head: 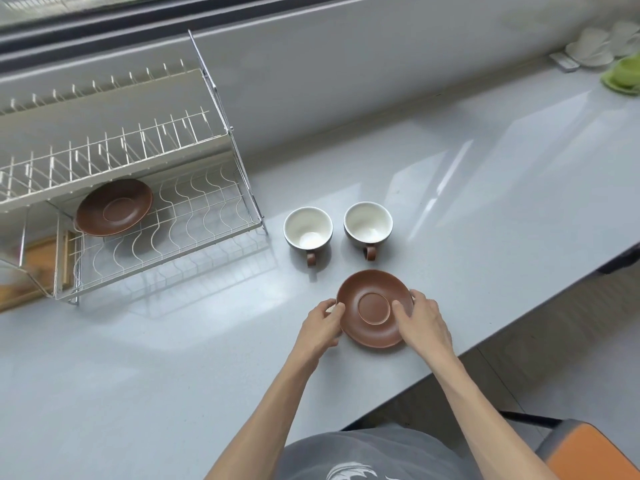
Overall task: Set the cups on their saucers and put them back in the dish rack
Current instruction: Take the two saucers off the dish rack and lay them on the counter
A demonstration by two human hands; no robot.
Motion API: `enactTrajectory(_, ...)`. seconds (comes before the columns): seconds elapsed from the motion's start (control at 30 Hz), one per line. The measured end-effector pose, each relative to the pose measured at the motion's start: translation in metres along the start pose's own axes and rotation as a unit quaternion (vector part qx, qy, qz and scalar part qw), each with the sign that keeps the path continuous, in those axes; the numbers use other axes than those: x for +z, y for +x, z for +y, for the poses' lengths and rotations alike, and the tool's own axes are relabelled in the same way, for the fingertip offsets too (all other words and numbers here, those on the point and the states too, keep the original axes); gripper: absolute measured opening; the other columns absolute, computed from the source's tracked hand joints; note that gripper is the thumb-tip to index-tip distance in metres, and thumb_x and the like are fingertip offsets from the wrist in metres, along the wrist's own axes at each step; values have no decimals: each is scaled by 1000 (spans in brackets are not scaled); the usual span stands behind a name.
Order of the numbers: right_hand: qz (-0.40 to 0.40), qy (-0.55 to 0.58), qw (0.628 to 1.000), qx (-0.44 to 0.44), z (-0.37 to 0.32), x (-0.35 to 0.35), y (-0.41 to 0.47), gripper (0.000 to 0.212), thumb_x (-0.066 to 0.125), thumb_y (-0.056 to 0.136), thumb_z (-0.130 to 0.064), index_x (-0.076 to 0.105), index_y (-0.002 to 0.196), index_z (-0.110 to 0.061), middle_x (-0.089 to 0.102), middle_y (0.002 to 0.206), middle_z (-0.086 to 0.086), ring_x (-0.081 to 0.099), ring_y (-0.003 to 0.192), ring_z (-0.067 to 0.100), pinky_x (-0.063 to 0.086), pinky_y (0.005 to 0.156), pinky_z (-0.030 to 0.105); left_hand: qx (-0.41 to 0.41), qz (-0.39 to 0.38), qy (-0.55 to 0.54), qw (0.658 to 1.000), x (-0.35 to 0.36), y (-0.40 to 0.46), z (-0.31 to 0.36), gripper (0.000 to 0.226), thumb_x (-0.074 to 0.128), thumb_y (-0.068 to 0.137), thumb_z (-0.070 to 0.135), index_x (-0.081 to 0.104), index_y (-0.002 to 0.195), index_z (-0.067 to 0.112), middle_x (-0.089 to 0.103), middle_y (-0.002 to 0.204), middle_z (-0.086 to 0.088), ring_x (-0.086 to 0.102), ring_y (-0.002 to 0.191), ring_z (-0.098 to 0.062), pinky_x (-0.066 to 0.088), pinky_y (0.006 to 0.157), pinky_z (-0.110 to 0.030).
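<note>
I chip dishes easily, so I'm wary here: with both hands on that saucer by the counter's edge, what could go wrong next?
1. The saucer, gripped at its rim by the left hand and right hand, sits near the counter edge; a slip could send it off.
2. The two cups stand close together just behind it, so reaching for one may knock the other.
3. The saucer in the rack leans on wires; adding a cup there might tip it.

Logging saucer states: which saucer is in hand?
The saucer on the counter, gripped by left hand and right hand; the other saucer sits untouched in the dish rack.
</note>
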State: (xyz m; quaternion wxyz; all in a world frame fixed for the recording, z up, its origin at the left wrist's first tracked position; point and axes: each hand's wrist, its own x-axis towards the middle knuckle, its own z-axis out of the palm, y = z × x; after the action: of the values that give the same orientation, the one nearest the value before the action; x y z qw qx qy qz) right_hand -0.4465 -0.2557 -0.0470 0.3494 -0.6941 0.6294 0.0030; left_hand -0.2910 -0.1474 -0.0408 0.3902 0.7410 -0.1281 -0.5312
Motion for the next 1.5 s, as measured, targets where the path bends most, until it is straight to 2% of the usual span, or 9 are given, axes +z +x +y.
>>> enactTrajectory(0.1,20,-97,994,-41,-21,-1,-10,58,45,98,-45,37,149,-17,42,146,13,46,131,34,42,100,45,27,3,83,996,-16,-4,3,51,49,95,45,52,142,24,68,112,3,66,96,-19,54,97,-44)
enactTrajectory(0.23,26,-166,980,-105,-52,0,-22,55,46,98,-38,41,148,-18,43,149,12,42,134,32,39,105,44,57,10,228,972,-50,-8,6,52,44,98,48,47,147,28,59,141,-2,57,125,-23,43,108,-38)
enactTrajectory(0.3,9,-196,971,-141,-70,3,-27,52,46,97,-38,44,146,-18,45,148,12,43,134,33,40,107,44,75,19,315,946,-71,-10,6,52,42,100,48,44,148,28,57,143,-2,53,130,-24,42,107,-36)
enactTrajectory(0.43,-28,-251,942,-222,-104,17,-34,49,46,98,-41,48,142,-18,51,142,9,47,131,32,43,102,44,95,54,495,862,-114,-17,4,53,36,102,47,39,151,26,54,144,-7,53,129,-28,41,106,-39)
enactTrajectory(0.67,-25,-270,883,-383,-174,67,-55,53,45,99,-43,38,148,-24,40,152,4,41,137,27,39,104,41,105,205,588,775,-180,-33,-16,52,34,102,49,43,146,23,53,145,-8,47,133,-32,21,114,-52)
enactTrajectory(0.93,-11,-263,839,-476,-243,109,-62,54,44,101,-43,35,151,-25,29,160,9,28,146,27,31,111,42,97,348,529,767,-248,-50,-38,54,34,101,50,36,150,27,41,156,-5,29,148,-29,13,118,-54)
enactTrajectory(1.07,-1,-254,833,-492,-270,122,-60,54,44,101,-44,35,150,-23,29,160,11,29,146,28,30,113,42,88,395,491,772,-276,-51,-39,56,35,101,51,35,152,28,39,157,-4,29,148,-28,16,119,-52)
enactTrajectory(1.23,0,-250,828,-501,-303,135,-52,53,42,102,-44,34,151,-24,29,160,9,29,146,27,28,113,41,96,419,451,782,-304,-39,-33,53,40,101,47,44,149,25,48,152,-7,38,143,-29,26,116,-51)
enactTrajectory(1.5,-20,-238,835,-496,-352,161,-25,53,42,102,-42,35,151,-23,29,160,11,32,144,30,30,113,44,92,441,415,790,-343,-2,-12,54,39,101,48,39,151,27,45,153,-2,37,143,-24,23,119,-46)
